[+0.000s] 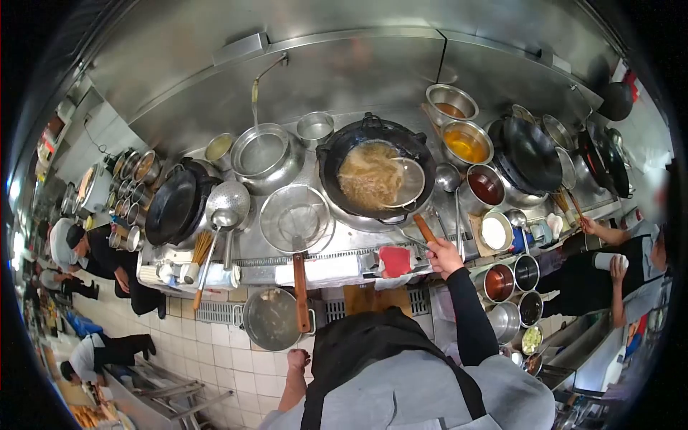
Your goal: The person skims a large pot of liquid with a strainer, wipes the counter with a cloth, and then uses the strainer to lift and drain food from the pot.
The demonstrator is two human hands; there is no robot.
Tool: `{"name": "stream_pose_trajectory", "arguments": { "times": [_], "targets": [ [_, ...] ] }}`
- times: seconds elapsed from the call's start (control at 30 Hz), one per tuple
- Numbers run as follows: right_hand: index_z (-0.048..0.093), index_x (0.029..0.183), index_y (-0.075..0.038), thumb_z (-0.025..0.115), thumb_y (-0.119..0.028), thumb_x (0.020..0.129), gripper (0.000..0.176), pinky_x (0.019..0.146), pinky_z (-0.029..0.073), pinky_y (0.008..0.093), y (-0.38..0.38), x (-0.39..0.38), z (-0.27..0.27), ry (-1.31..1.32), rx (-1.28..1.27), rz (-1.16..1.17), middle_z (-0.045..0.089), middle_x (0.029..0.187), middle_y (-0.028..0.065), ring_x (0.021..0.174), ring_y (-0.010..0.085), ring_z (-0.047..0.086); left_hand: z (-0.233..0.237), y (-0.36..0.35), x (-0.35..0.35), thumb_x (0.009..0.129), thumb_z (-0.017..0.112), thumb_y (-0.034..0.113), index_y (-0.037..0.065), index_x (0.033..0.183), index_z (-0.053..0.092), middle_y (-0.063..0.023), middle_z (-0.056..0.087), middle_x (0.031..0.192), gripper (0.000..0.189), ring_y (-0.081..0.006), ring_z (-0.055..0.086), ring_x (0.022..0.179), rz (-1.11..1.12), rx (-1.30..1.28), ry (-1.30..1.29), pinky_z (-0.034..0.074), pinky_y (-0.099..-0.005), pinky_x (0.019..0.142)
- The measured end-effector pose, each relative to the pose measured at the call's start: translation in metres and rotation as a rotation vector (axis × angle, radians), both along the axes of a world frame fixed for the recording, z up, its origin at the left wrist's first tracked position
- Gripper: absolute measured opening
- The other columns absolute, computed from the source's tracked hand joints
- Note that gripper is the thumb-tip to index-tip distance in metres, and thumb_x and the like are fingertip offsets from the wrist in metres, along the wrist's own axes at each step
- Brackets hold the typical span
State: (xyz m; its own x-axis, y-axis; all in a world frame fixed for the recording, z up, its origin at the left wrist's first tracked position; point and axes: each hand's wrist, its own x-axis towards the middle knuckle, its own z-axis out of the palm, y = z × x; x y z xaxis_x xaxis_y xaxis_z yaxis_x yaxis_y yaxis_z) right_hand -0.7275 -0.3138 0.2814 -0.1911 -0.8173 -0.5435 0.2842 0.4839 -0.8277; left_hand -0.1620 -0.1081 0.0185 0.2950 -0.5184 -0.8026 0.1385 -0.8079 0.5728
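Note:
My right hand (446,259) is closed round the wooden handle of a strainer (408,183). The round head of the strainer rests in a black wok (330,161) in front of me, dipped at the right side of its pale, foaming contents (367,175). My left hand (299,360) hangs low by my side, fingers curled in and nothing visible in them. Above it, a large wire strainer (294,215) lies on the stove, its wooden handle sticking out past the front edge. A pot (272,330) with liquid stands below the counter near that hand.
A ladle (448,179) and bowls of orange liquid (466,143) and dark red sauce (486,185) stand right of the wok. Left are a perforated skimmer (228,204) and another wok (172,204). A red cloth (395,262) lies at the front edge. A co-worker (602,276) stands at right.

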Motion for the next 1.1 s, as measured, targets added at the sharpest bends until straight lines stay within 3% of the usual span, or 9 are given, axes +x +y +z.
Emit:
{"name": "stream_pose_trajectory", "arguments": {
  "times": [0.1, 0.17, 0.23, 0.33, 0.5, 0.73, 0.87, 1.0, 1.1],
  "targets": [
    [0.055, 0.107, -0.004, 0.054, -0.008, 0.099, 0.009, 0.038, 0.027, 0.0207, -0.014, -0.007, -0.016, -0.37, -0.045, -0.011, 0.053, 0.077, 0.004, 0.051, 0.0062, 0.038, -0.026, 0.007, 0.028, 0.087, 0.051, 0.001, -0.002, 0.083, 0.059, -0.0137, 0.061, 0.074, 0.01, -0.0251, 0.061, 0.061, -0.036, 0.069, 0.191, 0.047, -0.0355, 0.05],
    [0.055, 0.107, -0.004, 0.053, -0.007, 0.099, 0.008, 0.038, 0.026, 0.0197, -0.035, -0.017, -0.034, -0.6, 0.045, -0.051, 0.052, 0.08, 0.0042, 0.053, 0.0051, 0.038, -0.043, 0.022, 0.039, 0.087, 0.053, 0.003, 0.001, 0.078, 0.059, -0.0148, 0.059, 0.07, 0.01, -0.0256, 0.06, 0.06, -0.651, -0.357, -0.175, 0.047, -0.0365, 0.048],
    [0.05, 0.105, -0.005, 0.051, -0.006, 0.1, 0.005, 0.038, 0.025, 0.018, -0.049, -0.026, -0.043, -0.812, 0.049, -0.035, 0.05, 0.084, 0.0045, 0.055, 0.0037, 0.038, -0.025, 0.029, 0.029, 0.086, 0.055, 0.007, 0.004, 0.077, 0.062, -0.0144, 0.062, 0.071, 0.012, -0.0263, 0.062, 0.062, -0.643, -0.187, -0.268, 0.049, -0.0376, 0.051],
    [0.045, 0.099, -0.001, 0.053, -0.005, 0.099, 0.009, 0.037, 0.025, 0.0177, -0.076, -0.034, -0.066, -0.924, 0.067, -0.04, 0.052, 0.09, 0.0071, 0.058, 0.0048, 0.039, -0.009, 0.04, 0.022, 0.087, 0.058, 0.017, 0.01, 0.08, 0.069, -0.0122, 0.069, 0.08, 0.015, -0.0275, 0.067, 0.068, -1.004, -0.069, -0.532, 0.053, -0.0396, 0.059],
    [0.046, 0.1, -0.012, 0.061, -0.023, 0.1, 0.018, 0.036, 0.024, 0.0217, -0.103, -0.012, -0.068, -0.689, 0.032, -0.092, 0.053, 0.076, 0.0048, 0.046, 0.0068, 0.034, -0.012, 0.056, 0.02, 0.084, 0.06, 0.022, 0.01, 0.077, 0.069, -0.0132, 0.069, 0.077, 0.016, -0.0306, 0.068, 0.069, -1.076, -0.094, -0.607, 0.054, -0.0426, 0.059],
    [0.057, 0.1, -0.01, 0.063, -0.018, 0.097, 0.011, 0.034, 0.024, 0.025, -0.107, 0.012, -0.048, -0.134, -0.079, -0.124, 0.054, 0.068, 0.0021, 0.045, 0.0071, 0.039, -0.029, 0.079, 0.017, 0.079, 0.063, 0.028, 0.011, 0.073, 0.068, -0.0146, 0.069, 0.073, 0.02, -0.035, 0.069, 0.069, -1.042, -0.23, -0.63, 0.054, -0.0469, 0.06],
    [0.063, 0.113, -0.001, 0.066, -0.016, 0.093, 0.025, 0.05, 0.044, 0.0342, -0.103, -0.012, -0.044, 0.356, -0.253, -0.067, 0.062, 0.073, 0.0082, 0.058, 0.0178, 0.057, -0.04, 0.086, 0.024, 0.077, 0.064, 0.032, 0.011, 0.07, 0.068, -0.0154, 0.07, 0.071, 0.023, -0.0375, 0.07, 0.07, -1.155, -0.547, -0.712, 0.054, -0.0494, 0.061],
    [0.063, 0.119, 0.002, 0.067, -0.018, 0.089, 0.036, 0.079, 0.052, 0.0403, -0.076, -0.027, -0.004, 0.945, -0.378, -0.09, 0.071, 0.089, 0.0193, 0.085, 0.0291, 0.069, -0.026, 0.068, 0.014, 0.076, 0.065, 0.031, 0.011, 0.071, 0.068, -0.0147, 0.07, 0.071, 0.021, -0.0369, 0.07, 0.07, -0.994, -0.226, -0.6, 0.055, -0.0488, 0.061],
    [0.064, 0.114, 0.003, 0.066, -0.019, 0.091, 0.033, 0.068, 0.051, 0.0373, -0.056, -0.039, -0.003, 1.042, -0.385, -0.049, 0.068, 0.083, 0.0144, 0.071, 0.022, 0.064, -0.019, 0.057, 0.011, 0.076, 0.065, 0.031, 0.012, 0.071, 0.068, -0.0142, 0.07, 0.071, 0.02, -0.0365, 0.07, 0.07, -0.938, -0.171, -0.566, 0.055, -0.0484, 0.061]
  ]
}}
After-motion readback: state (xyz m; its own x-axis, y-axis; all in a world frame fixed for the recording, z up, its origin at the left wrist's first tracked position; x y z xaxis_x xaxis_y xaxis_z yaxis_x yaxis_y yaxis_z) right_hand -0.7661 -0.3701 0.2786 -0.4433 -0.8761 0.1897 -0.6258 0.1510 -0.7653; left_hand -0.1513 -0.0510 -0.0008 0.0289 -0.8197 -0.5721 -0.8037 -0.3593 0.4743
